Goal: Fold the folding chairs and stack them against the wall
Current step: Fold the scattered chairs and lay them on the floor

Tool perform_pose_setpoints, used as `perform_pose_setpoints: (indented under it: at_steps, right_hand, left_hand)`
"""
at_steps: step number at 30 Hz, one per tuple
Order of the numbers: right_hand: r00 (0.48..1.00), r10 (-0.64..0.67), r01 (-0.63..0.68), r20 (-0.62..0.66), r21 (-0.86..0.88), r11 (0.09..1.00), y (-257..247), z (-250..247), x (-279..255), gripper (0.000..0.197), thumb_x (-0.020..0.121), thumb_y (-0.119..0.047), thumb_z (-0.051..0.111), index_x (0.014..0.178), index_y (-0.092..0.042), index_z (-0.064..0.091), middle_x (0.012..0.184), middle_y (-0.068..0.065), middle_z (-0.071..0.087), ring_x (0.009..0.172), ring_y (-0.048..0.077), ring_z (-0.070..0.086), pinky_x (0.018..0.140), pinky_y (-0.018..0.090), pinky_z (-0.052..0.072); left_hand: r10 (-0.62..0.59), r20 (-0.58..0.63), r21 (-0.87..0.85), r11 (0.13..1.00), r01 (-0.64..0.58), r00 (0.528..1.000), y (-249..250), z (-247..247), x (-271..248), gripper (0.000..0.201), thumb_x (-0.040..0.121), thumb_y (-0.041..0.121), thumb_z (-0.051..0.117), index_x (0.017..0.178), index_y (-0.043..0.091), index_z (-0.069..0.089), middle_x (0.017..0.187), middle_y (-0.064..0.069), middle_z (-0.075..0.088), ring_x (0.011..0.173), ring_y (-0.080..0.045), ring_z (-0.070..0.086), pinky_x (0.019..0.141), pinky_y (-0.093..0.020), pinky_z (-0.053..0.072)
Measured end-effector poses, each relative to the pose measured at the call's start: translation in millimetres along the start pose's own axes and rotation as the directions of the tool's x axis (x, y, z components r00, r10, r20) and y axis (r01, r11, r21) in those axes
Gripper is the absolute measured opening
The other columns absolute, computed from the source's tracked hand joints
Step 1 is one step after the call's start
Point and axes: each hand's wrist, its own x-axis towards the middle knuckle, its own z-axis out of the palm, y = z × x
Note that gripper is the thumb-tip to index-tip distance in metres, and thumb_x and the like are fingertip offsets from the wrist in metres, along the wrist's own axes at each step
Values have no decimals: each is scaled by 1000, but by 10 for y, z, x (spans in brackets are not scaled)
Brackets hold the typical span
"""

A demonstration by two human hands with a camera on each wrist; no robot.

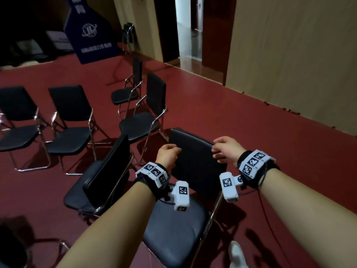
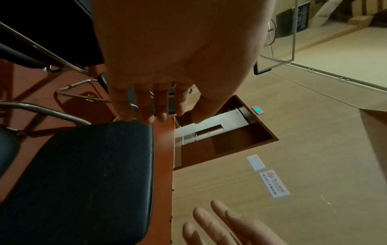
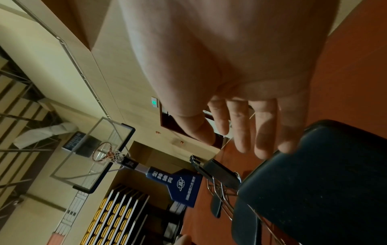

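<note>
Across the red floor (image 1: 241, 120) stand 5 more unfolded black chairs (image 1: 71, 120) to the left and far side, well apart from the beige wall (image 1: 299, 55) on the right. Nearest, the unfolded black chair (image 1: 185, 192) faces the camera's way, backrest upright. Above that backrest's top edge hover the left hand (image 1: 167, 154) and right hand (image 1: 226, 149), fingers (image 2: 144, 106) loosely bent, gripping nothing; contact cannot be told.

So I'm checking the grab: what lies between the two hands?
In the head view, only the nearest chair's backrest lies between the left hand and the right hand, one hand at each top corner.
</note>
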Motion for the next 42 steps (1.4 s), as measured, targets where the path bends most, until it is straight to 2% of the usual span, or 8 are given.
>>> perform_pose_setpoints:
  at_steps: [6,11,14,17,22,35,39,42]
  right_hand:
    - [989,39,-29,144,-67,997,-53,-413,1187,39,90,-3,57,128,-11,50,85,10,58,65,23,54,55,31,40]
    - [959,100,-44,265,-208,977,-13,-623,1897,44,93,-5,55,136,-12,47,94,11,58,81,25,55,57,27,39]
    - [936,112,-1,334,-316,949,157,-534,2256,54,89,-11,62,141,-11,48,113,9,61,105,24,58,80,32,47]
    - [913,146,3,382,-364,931,369,-439,2478,62,89,-9,64,147,-7,42,139,12,54,126,26,53,104,31,41]
    - [882,232,-52,411,-405,913,604,-358,2710,65,89,-6,63,149,-4,37,147,15,48,133,27,48,113,38,36]
    - [853,230,87,468,-562,822,626,-363,2810,41,87,2,55,126,-9,63,114,14,69,102,33,65,89,36,52]
    - [791,233,161,566,-560,813,573,-364,2703,45,85,4,58,123,-19,64,108,5,70,98,25,66,88,32,53]
    - [734,225,195,640,-517,834,571,-274,2562,49,85,5,63,130,-14,60,113,5,69,99,22,67,83,31,55]
  left_hand:
    - [-66,-156,-37,997,61,986,96,700,617,16,95,26,61,106,16,64,79,-2,55,62,-14,50,47,-22,33]
    - [-190,-223,-65,982,180,956,-33,1100,851,10,97,24,60,102,16,63,73,-3,53,58,-15,47,50,-24,33]
    - [-251,-307,-87,968,235,918,-157,1187,1001,7,96,20,61,102,15,62,72,-2,52,55,-13,46,49,-23,33]
    - [-315,-337,-86,949,304,887,-307,1280,1119,17,97,20,61,112,13,62,77,-1,55,60,-11,48,53,-24,37]
    - [-404,-329,-134,915,382,853,-502,1437,1264,31,97,21,61,125,8,58,89,-5,58,65,-12,50,57,-26,40]
    - [-447,-312,-164,894,416,838,-435,1521,1343,39,99,23,60,135,15,50,90,0,58,72,-13,53,60,-29,42]
    - [-481,-274,-201,876,439,833,-414,1532,1255,44,99,25,60,140,18,44,87,-1,56,70,-15,51,62,-29,41]
    - [-519,-241,-236,851,469,820,-455,1566,1176,51,98,28,61,144,19,40,100,-6,60,77,-18,54,67,-31,44]
